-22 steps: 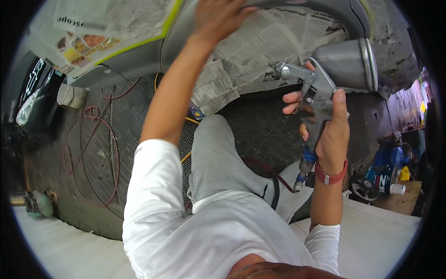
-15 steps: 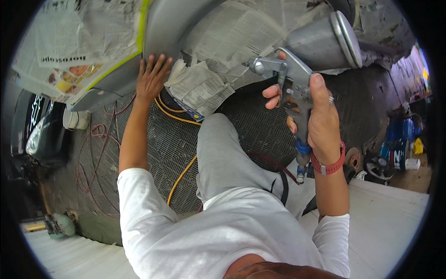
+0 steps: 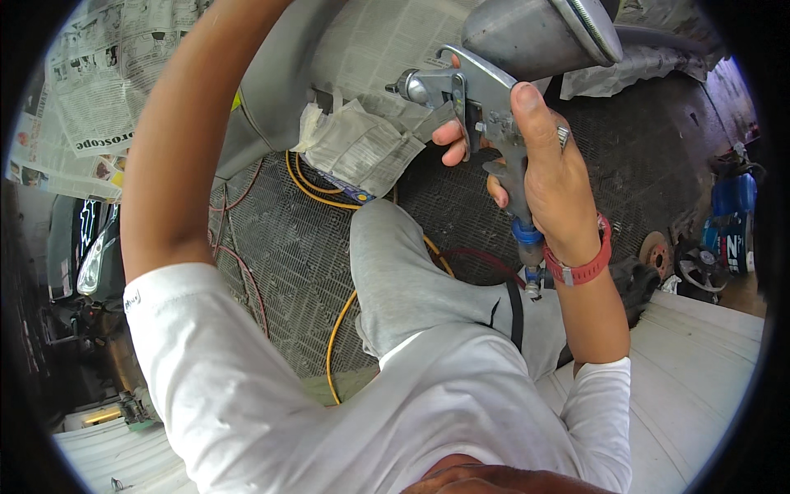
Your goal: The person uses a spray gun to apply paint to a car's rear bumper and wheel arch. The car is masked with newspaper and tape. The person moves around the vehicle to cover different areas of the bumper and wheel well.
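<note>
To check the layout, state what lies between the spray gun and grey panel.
In the head view, newspaper lies between the spray gun and the grey panel.

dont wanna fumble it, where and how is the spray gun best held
Probably the slim handle, from the right, palm behind it, as the right hand grips: the nozzle points left, and the wide cup above looks too bulky.

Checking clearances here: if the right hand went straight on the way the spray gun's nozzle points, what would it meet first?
The spray gun in the right hand would probably meet the curved grey panel first, though newspaper beside it might come sooner; depth is unclear.
</note>
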The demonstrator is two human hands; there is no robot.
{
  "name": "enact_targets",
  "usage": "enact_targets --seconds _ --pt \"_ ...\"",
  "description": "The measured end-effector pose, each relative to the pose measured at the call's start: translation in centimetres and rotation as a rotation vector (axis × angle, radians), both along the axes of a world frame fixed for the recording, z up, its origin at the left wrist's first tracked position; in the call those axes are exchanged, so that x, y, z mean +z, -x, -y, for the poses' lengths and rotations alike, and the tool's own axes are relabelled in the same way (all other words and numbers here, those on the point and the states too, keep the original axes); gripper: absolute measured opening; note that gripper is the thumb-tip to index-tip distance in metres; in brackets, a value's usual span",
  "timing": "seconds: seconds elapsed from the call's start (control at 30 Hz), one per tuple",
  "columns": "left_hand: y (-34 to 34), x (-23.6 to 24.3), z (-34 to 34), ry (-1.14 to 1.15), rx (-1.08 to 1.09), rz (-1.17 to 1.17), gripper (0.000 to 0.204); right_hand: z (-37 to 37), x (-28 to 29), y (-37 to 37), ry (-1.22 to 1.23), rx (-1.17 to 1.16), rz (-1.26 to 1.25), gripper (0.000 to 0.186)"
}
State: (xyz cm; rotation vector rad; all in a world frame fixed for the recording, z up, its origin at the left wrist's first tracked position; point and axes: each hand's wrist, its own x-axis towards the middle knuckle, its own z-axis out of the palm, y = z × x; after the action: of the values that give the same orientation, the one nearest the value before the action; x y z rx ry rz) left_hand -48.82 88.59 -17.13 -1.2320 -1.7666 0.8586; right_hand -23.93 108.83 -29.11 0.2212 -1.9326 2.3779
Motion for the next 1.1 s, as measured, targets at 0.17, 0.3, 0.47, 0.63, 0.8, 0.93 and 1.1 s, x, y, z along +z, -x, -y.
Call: enact_targets --seconds 0.17,0.3,0.47,0.63,0.8,0.93,1.1 --pt "2.4 -0.1 -1.9 0.244 -0.039 -0.103 0.060 0.8 -0.6 0.2 0.052 0.045 -0.003 0.067" --pt "-1.0 -8.6 8.5 0.468 0.311 0.035 0.063 -0.6 -2.2 1.0 -0.006 0.108 0.061 0.064" --pt "-3.6 -14.6 15.1 0.534 0.413 0.022 0.056 1.3 -3.4 0.9 -0.014 0.118 -0.031 0.068" --pt "-4.4 -17.7 15.7 0.469 0.460 0.155 0.054 1.4 -4.4 0.9 0.004 0.160 -0.012 0.068" --pt "-4.4 -18.4 15.2 0.480 0.547 0.229 0.058 1.6 -4.8 1.2 0.059 0.147 -0.022 0.062" --pt "-3.2 -15.7 13.2 0.585 0.433 0.116 0.050 0.6 -5.1 1.4 0.070 0.125 -0.069 0.064" --pt "-2.0 -8.9 8.3 0.509 0.313 0.165 0.034 -1.3 -4.6 1.8 0.063 0.053 -0.133 0.069"
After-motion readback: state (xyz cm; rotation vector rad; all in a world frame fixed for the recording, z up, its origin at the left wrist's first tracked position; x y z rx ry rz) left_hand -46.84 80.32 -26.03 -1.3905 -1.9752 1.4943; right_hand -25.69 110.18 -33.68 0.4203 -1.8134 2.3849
